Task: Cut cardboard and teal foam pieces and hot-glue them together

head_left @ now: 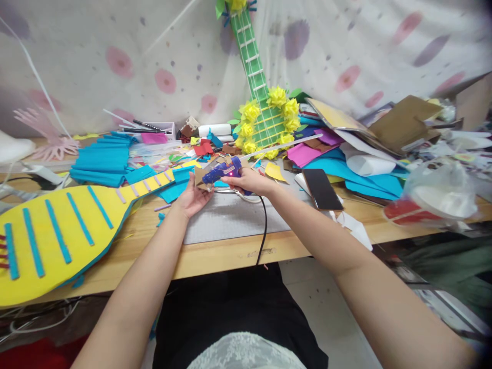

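My right hand is wrapped round a blue hot glue gun with a small red light lit. A long translucent glue stick sticks out of its back, and a black cord hangs from its handle over the table edge. My left hand is closed, palm up, on a small piece of brown cardboard below the nozzle. Whether that piece joins the neck beside it I cannot tell. The yellow paper lute, with blue strips across it, lies to the left, its blue neck end reaching my left hand.
A grey cutting mat lies under my hands. A green guitar model with yellow paper flowers leans at the back. On the right are a phone, coloured paper and a plastic tub. Blue crepe paper lies back left.
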`<action>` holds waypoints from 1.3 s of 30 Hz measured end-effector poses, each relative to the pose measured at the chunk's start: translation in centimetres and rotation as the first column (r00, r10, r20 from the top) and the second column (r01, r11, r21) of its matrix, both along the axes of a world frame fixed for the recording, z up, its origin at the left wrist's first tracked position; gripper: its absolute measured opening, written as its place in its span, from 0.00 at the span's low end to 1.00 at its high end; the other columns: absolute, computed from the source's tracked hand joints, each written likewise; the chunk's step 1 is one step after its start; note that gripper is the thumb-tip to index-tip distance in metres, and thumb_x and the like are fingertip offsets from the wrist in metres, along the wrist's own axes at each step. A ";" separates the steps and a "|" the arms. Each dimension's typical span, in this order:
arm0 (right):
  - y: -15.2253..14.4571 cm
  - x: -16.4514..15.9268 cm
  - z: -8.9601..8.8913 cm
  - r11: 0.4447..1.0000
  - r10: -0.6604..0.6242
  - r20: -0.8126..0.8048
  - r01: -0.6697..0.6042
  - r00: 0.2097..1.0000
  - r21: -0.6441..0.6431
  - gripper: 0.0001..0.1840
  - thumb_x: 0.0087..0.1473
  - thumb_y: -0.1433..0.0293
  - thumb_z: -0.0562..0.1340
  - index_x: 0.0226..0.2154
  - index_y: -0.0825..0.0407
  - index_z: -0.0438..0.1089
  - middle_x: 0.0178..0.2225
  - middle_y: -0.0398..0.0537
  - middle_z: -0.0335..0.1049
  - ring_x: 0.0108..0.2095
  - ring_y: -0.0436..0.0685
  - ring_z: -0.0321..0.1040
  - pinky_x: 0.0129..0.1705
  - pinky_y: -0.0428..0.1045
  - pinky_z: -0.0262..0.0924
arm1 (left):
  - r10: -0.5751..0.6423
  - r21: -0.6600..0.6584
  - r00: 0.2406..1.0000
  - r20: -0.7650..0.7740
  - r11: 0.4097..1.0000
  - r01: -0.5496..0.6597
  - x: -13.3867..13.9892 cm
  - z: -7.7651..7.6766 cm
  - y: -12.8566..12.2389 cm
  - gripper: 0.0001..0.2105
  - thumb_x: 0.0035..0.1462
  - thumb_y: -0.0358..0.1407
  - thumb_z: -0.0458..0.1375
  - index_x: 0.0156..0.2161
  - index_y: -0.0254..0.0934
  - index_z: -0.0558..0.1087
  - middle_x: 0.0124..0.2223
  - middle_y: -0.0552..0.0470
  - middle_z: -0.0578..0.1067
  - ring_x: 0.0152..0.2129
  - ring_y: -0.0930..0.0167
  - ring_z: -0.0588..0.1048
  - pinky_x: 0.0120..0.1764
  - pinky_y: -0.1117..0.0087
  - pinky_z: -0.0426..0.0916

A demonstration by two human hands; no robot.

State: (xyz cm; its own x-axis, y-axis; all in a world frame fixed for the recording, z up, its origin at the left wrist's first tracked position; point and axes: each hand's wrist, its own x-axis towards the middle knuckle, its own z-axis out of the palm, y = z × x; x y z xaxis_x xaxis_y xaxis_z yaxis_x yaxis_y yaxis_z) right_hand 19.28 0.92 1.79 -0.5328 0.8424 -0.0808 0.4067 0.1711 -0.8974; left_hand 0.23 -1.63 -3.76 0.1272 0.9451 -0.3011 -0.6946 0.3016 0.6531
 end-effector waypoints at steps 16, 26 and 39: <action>1.0 -0.1 -0.3 0.992 -0.122 -0.084 0.123 0.989 0.013 0.21 0.45 0.53 0.64 0.21 0.52 0.61 0.16 0.39 0.59 0.15 0.44 0.53 0.15 0.42 0.49 | -0.068 0.000 0.997 0.031 0.998 0.068 0.0 -0.1 -0.2 0.22 0.56 0.52 0.49 0.42 0.35 0.72 0.36 0.48 0.75 0.31 0.74 0.74 0.35 0.74 0.71; 0.7 -0.1 0.7 0.984 -0.172 -0.072 0.174 0.983 0.028 0.19 0.48 0.56 0.63 0.20 0.52 0.59 0.15 0.38 0.56 0.15 0.43 0.51 0.14 0.42 0.47 | -0.103 -0.037 0.994 0.025 0.994 0.103 0.1 0.0 -0.3 0.24 0.55 0.53 0.48 0.43 0.35 0.71 0.34 0.47 0.75 0.30 0.72 0.74 0.32 0.73 0.71; 1.1 -0.2 0.7 0.977 -0.209 -0.090 0.212 0.974 0.022 0.14 0.50 0.60 0.63 0.27 0.54 0.63 0.16 0.36 0.57 0.14 0.42 0.52 0.15 0.41 0.48 | -0.147 -0.042 0.988 0.042 0.988 0.149 0.0 0.2 -0.4 0.27 0.58 0.52 0.43 0.47 0.31 0.69 0.34 0.46 0.75 0.29 0.72 0.74 0.31 0.73 0.71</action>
State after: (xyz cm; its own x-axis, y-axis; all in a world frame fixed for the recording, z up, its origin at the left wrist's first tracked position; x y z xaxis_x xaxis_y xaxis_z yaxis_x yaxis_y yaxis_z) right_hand 19.09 2.01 2.53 -0.3469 0.9378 -0.0136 0.3572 0.1187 -0.9265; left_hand 0.25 -2.04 -3.56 0.2774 0.9005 -0.3348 -0.6647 0.4315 0.6099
